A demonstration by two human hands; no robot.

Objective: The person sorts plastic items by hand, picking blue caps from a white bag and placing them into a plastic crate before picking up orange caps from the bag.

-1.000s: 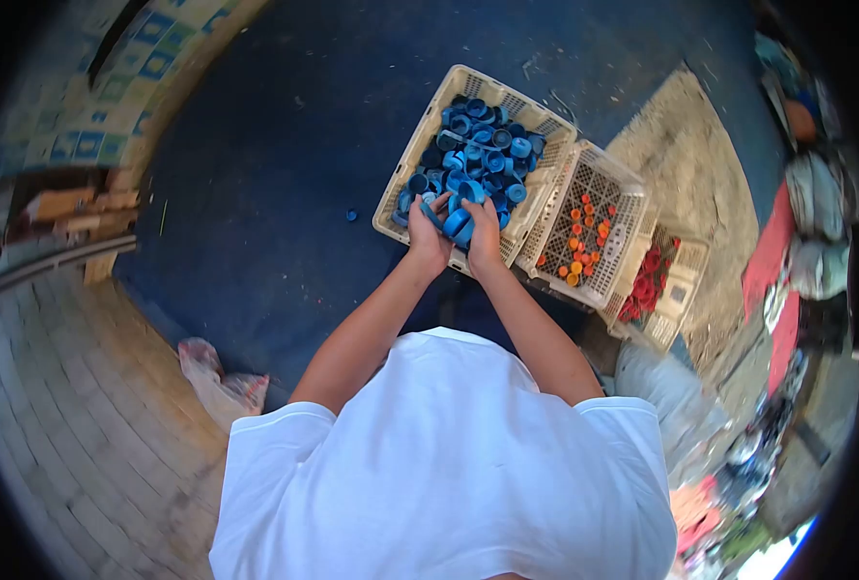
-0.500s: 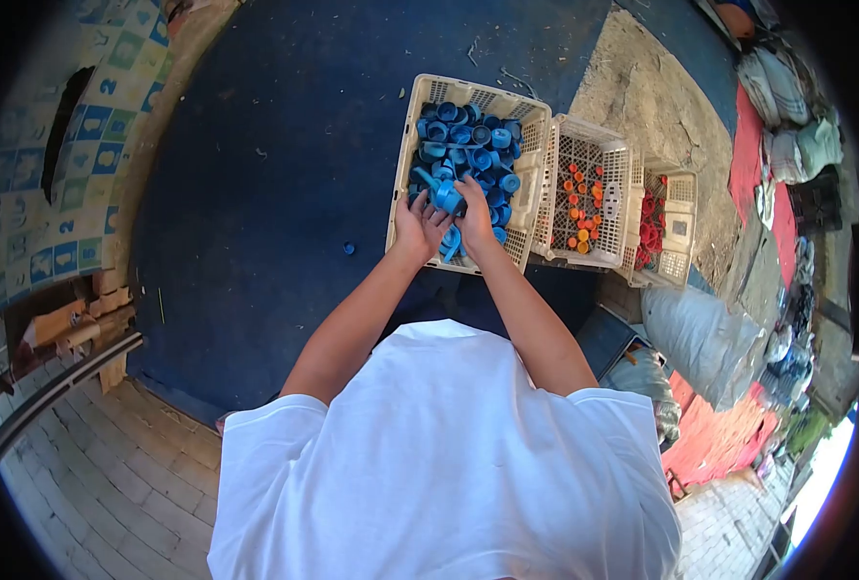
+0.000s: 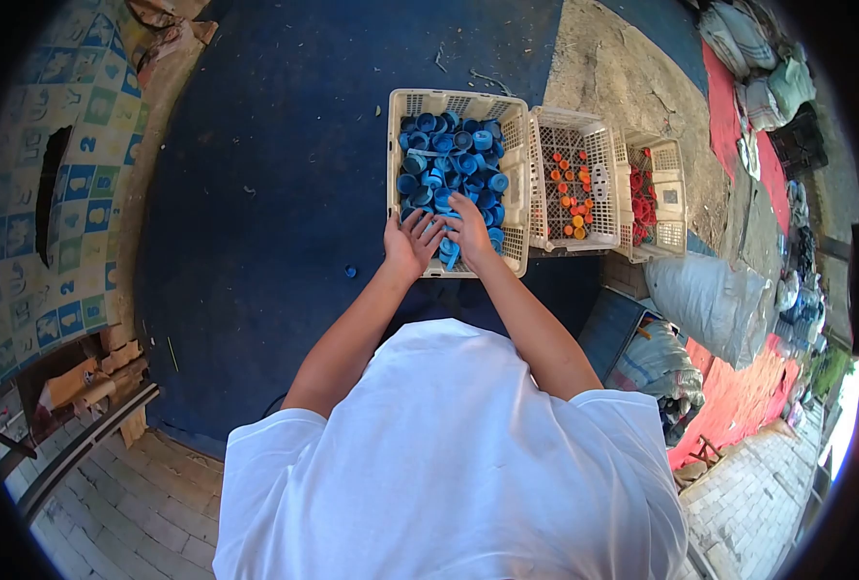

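Dozens of blue caps [image 3: 436,178] lie heaped in the largest pale crate [image 3: 515,184], some tipped on their sides, others with their hollows upward. Both bare hands are at the crate's near end, over the edge of that heap. The left hand [image 3: 409,247] is turned palm up, its fingers well apart and nearly straight, with nothing in its grasp. The right hand [image 3: 469,230] faces it with fingers stretched and loosely bent — no cap is clearly gripped there, though the fingertips overlap the heap, so I cannot tell whether they touch one.

Judging by this pose, the step in hand is handling blue caps close to the crate's near wall, at a moment between grips or just at a release. Taking hold of another cap would call for the fingers to come lower and curl in, with the right hand's thumb set against its fingers.

Just beside the large crate stands a middle crate [image 3: 543,188] with a scatter of orange caps [image 3: 576,198]; next to that, a smaller crate [image 3: 671,198] holds red pieces [image 3: 639,213]. One lone cap [image 3: 350,272] lies on the blue floor [image 3: 256,193] — outside the crates, to the left.
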